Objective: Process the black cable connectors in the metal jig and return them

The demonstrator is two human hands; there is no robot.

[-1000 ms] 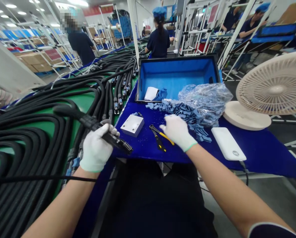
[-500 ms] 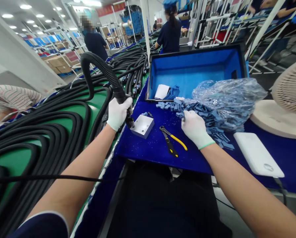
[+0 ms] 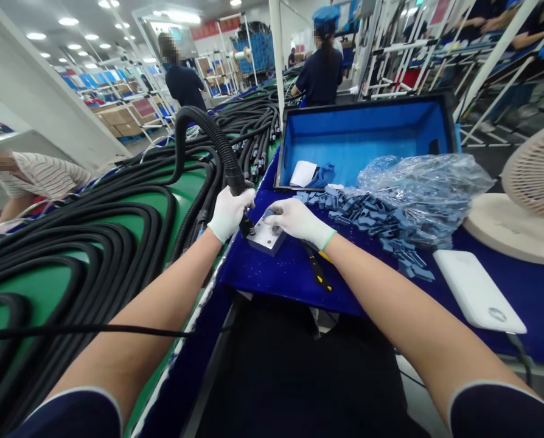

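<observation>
Black corrugated cable (image 3: pixel 217 141) arches up from the left and down into the gloved left hand (image 3: pixel 230 214), whose fingers (image 3: pixel 229 210) wrap tightly around it just behind a dark connector end (image 3: pixel 246 226). That end sits right beside a small metal block (image 3: pixel 265 240) on the blue-covered surface (image 3: pixel 272 280). The gloved right hand (image 3: pixel 297 220) lies over the block, its fingers (image 3: pixel 283 213) curved close around a small blue piece (image 3: pixel 269 213); whether they grip it, I cannot tell. Yellow-handled pliers (image 3: pixel 317 271) lie partly under the right wrist. Farther right, loose blue parts (image 3: pixel 372 219) spill from a clear plastic bag (image 3: pixel 425 194), just in front of an open blue case (image 3: pixel 367 137). A flat white device (image 3: pixel 479 292) and a cream fan (image 3: pixel 534 182) stand at the right, while coiled black cables (image 3: pixel 94 243) fill the green surface (image 3: pixel 39 286) on the left.
</observation>
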